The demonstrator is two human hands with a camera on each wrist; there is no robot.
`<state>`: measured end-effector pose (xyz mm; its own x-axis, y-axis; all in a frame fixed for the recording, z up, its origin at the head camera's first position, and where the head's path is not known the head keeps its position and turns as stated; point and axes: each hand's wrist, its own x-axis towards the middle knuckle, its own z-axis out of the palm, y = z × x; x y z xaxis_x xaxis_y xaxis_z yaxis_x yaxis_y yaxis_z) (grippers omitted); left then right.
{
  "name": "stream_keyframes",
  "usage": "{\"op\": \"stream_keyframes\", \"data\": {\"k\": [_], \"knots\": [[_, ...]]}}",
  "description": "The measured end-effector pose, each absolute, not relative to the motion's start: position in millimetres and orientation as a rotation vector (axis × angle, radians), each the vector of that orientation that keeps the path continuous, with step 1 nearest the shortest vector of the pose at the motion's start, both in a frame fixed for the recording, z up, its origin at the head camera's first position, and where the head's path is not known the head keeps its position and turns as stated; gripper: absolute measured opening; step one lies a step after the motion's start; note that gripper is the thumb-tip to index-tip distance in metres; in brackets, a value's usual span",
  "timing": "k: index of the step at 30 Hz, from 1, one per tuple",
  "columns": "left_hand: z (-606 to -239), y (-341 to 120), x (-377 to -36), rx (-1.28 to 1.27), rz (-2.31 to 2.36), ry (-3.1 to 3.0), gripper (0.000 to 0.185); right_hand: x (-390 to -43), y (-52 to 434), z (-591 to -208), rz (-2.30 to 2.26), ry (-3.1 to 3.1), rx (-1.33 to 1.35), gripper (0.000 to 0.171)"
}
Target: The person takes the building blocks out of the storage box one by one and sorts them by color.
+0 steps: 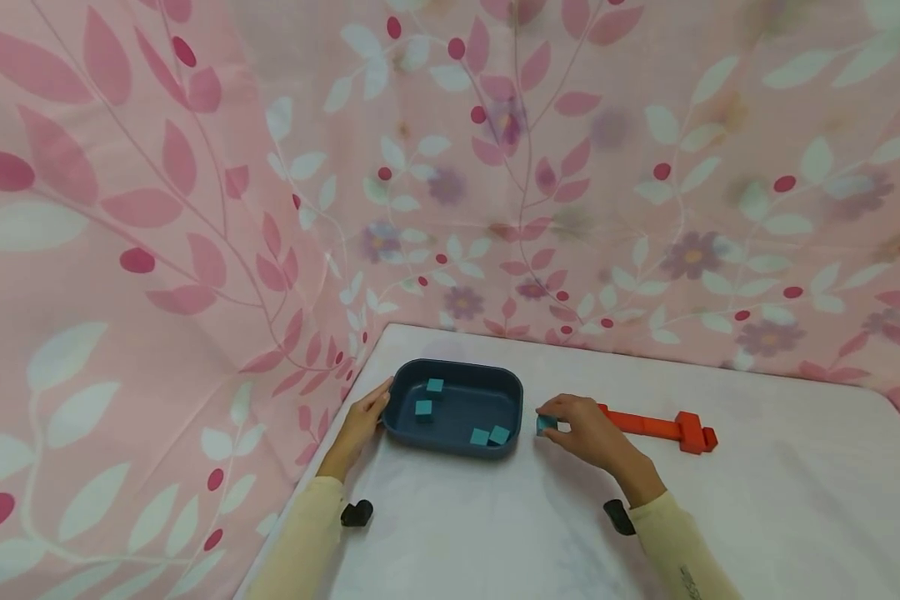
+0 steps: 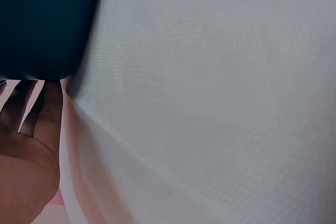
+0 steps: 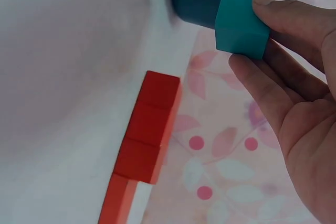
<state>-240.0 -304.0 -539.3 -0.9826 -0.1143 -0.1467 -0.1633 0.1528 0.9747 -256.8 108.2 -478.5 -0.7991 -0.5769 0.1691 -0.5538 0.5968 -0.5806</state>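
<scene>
My right hand (image 1: 588, 429) pinches a teal cube (image 3: 242, 24) between thumb and fingers, just outside the right end of a dark blue tray (image 1: 450, 450). In the right wrist view the cube is in front of the tray's corner. Several more teal cubes lie inside the tray, two toward its left side and two by the near right corner, including one cube (image 1: 423, 410). At the tray's left end, my left hand (image 1: 360, 425) rests its fingers against the outer wall. Those fingers (image 2: 50, 114) look straight in the left wrist view, their tips partly hidden by the tray.
Right of my right hand lies a long piece of joined red blocks (image 1: 645, 425), its left end partly covered by that hand. The white table (image 1: 480, 525) meets a pink flowered curtain (image 1: 525, 250) along the back and left edges.
</scene>
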Motion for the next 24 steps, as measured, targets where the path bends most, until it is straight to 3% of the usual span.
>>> {"op": "stream_keyframes", "data": {"k": [24], "knots": [[-537, -302, -239, -0.285, 2.001, 2.358, 0.042, -234, 131, -518, -1.042, 2.674, -0.645, 0.037]]}}
